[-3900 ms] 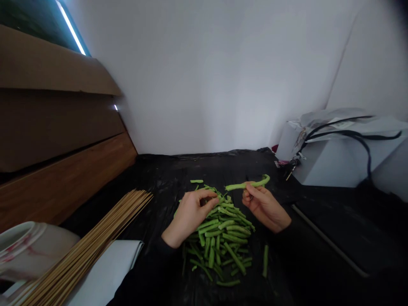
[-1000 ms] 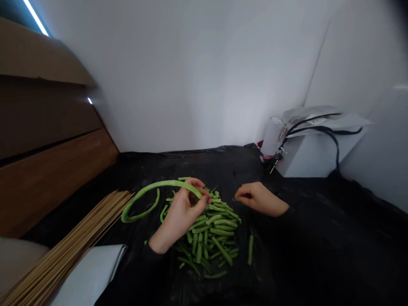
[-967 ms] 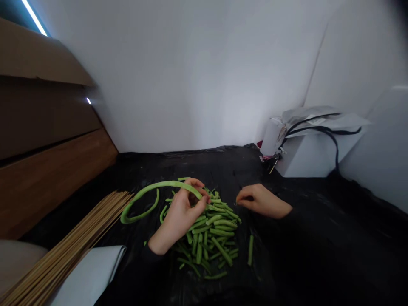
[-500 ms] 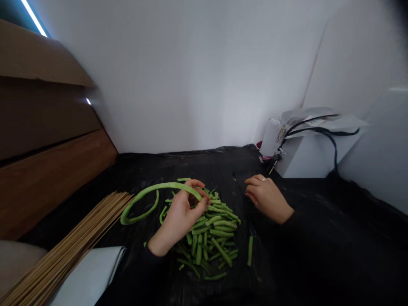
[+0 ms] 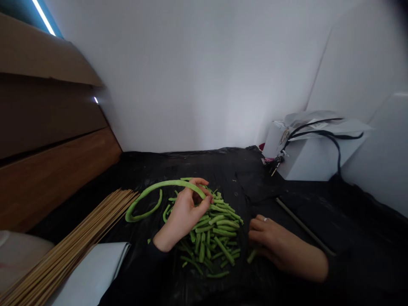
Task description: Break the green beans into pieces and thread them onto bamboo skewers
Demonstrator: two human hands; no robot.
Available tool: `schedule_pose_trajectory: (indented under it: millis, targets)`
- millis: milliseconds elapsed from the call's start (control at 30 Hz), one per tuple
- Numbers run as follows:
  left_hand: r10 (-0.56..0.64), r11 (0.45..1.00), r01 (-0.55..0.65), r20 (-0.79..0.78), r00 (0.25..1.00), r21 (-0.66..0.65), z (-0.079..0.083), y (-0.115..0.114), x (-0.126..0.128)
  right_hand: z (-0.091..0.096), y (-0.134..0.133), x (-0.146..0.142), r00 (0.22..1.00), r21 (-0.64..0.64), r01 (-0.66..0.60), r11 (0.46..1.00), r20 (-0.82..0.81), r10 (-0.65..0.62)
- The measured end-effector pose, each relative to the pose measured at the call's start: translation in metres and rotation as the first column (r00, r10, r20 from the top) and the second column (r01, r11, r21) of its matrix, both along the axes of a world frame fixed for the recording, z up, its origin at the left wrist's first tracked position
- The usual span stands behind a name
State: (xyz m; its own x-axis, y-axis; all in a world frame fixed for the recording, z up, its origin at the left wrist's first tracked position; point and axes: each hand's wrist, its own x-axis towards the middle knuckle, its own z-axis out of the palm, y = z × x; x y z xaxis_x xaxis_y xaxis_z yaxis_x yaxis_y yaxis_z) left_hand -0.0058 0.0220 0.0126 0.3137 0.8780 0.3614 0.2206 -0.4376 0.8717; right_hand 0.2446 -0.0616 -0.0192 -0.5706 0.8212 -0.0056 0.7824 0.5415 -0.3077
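Note:
My left hand pinches one end of a long green bean that arcs left and curls down onto the black sheet. Just right of that hand lies a pile of cut bean pieces. My right hand rests low on the sheet beside the pile. Its fingers are curled over a loose bean piece at the pile's right edge. Whether they grip it is unclear.
A bundle of bamboo skewers lies at the left on a white sheet. A white box with black cords stands at the back right. Wooden panels line the left side. A white wall is behind.
My right hand has let go of the earlier bean and moved down toward me, onto the loose piece right of the pile. My left hand picked up a long bean and keeps holding it.

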Motion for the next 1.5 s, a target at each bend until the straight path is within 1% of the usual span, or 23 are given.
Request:
schedule_pose_trajectory:
  millis: [67,100,200,233,300,400,433,500,567,667,767,867,967,1100,1167,1233,1367,1500]
  targets:
    - [0.000,1.000,0.000,-0.002,1.000,0.007,0.000,0.000,0.000,-0.001,0.001,0.000,1.000,0.000,-0.011,1.000,-0.013,0.011]
    - [-0.001,1.000,0.001,-0.001,1.000,0.010,0.000,0.000,0.000,0.000,0.002,0.000,0.998,-0.021,-0.023,1.000,-0.053,0.022]
    - [0.003,1.000,-0.003,-0.001,1.000,0.013,-0.001,0.000,-0.001,0.009,0.013,0.000,0.965,-0.100,-0.054,0.994,-0.260,0.026]
    - [0.006,1.000,-0.006,0.000,1.000,0.014,-0.001,-0.001,-0.001,0.012,0.018,-0.003,0.945,-0.102,-0.035,0.994,-0.327,0.000]
    - [0.012,1.000,-0.012,0.005,1.000,0.014,-0.001,-0.001,-0.001,0.017,0.033,-0.011,0.898,-0.068,0.038,0.997,-0.434,-0.064]
    - [0.018,1.000,-0.018,0.012,1.000,0.022,-0.002,-0.002,-0.001,0.016,0.064,-0.029,0.842,0.002,0.159,0.987,-0.523,-0.135]
    - [0.027,0.999,-0.028,0.009,1.000,0.028,-0.003,-0.001,-0.001,0.014,0.076,-0.033,0.838,0.020,0.164,0.986,-0.530,-0.129]
    - [0.058,0.997,-0.058,0.005,0.998,0.040,-0.004,-0.001,-0.001,0.008,0.100,-0.035,0.866,0.058,0.133,0.989,-0.493,-0.087]
    - [0.080,0.996,-0.080,0.003,0.997,0.043,-0.004,-0.001,-0.001,0.001,0.122,-0.026,0.883,0.122,0.230,0.966,-0.443,-0.155]
    - [0.076,0.996,-0.076,0.013,0.997,0.035,-0.004,-0.001,-0.001,-0.016,0.145,-0.003,0.894,0.135,0.322,0.937,-0.368,-0.254]
    - [0.072,0.997,-0.072,0.010,0.997,0.032,-0.003,-0.002,0.000,-0.034,0.151,0.012,0.916,0.133,0.346,0.929,-0.264,-0.303]
    - [0.077,0.997,-0.077,0.007,0.997,0.030,-0.003,-0.002,0.001,-0.043,0.148,0.014,0.938,0.154,0.321,0.934,-0.190,-0.291]
    - [0.072,0.997,-0.072,0.018,0.997,0.030,-0.005,-0.001,0.001,-0.042,0.154,0.014,0.939,0.178,0.333,0.926,-0.153,-0.308]
    - [0.064,0.998,-0.064,0.014,0.998,0.021,-0.005,-0.001,0.001,-0.037,0.180,0.017,0.893,0.204,0.449,0.870,-0.128,-0.431]
    - [0.059,0.998,-0.059,0.010,0.998,0.021,-0.005,-0.001,0.001,-0.039,0.192,0.018,0.871,0.204,0.492,0.847,-0.096,-0.483]
    - [0.060,0.998,-0.060,-0.003,0.998,0.026,-0.004,-0.002,0.001,-0.044,0.199,0.016,0.858,0.208,0.510,0.835,-0.061,-0.509]
    - [0.056,0.998,-0.056,-0.015,0.998,0.026,-0.003,-0.002,0.001,-0.049,0.200,0.011,0.862,0.241,0.496,0.834,-0.019,-0.507]
    - [0.043,0.999,-0.043,0.004,0.999,0.015,-0.003,-0.003,0.001,-0.040,0.186,0.018,0.876,0.307,0.468,0.829,-0.037,-0.481]
